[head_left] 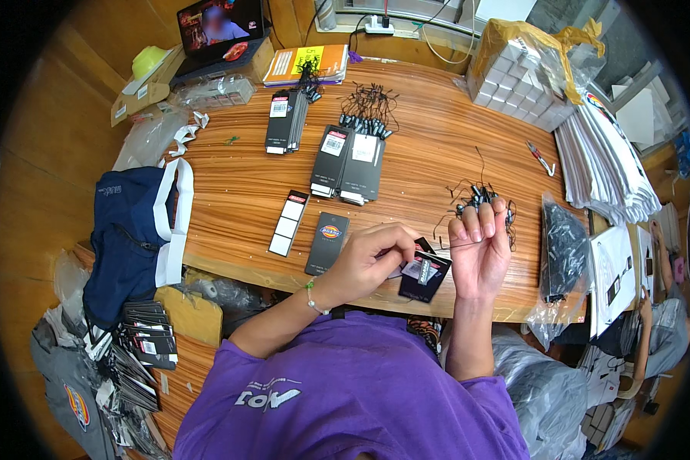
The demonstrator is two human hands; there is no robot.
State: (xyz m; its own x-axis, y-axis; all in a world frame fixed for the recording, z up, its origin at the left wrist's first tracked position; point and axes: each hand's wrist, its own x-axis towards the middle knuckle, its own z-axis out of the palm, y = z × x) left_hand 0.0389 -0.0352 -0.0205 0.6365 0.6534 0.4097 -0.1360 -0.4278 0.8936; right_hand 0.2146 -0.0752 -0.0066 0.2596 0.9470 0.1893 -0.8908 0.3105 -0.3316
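My left hand (376, 257) is closed in a pinch above the near edge of the table. To its right my right hand (481, 249) is raised palm up with the fingers curled in. A thin black cord (451, 247) appears to run between the two hands; its ends are hidden by the fingers. Just below, between the hands, are dark hang tags (416, 291) with a small grey piece on top. A dark tag with a round emblem (330, 238) lies left of my left hand. Behind my right hand is a heap of black tag cords (477, 196).
Stacked corded tags (330, 165) lie mid-table, with another stack (285, 123) behind. A strip of white labels (287, 222) lies nearby. Right are a bag of black pieces (566, 249), a pen (540, 159) and piled white sheets (602, 157). Navy cloth (126, 230) hangs left; another person (659, 330) sits right.
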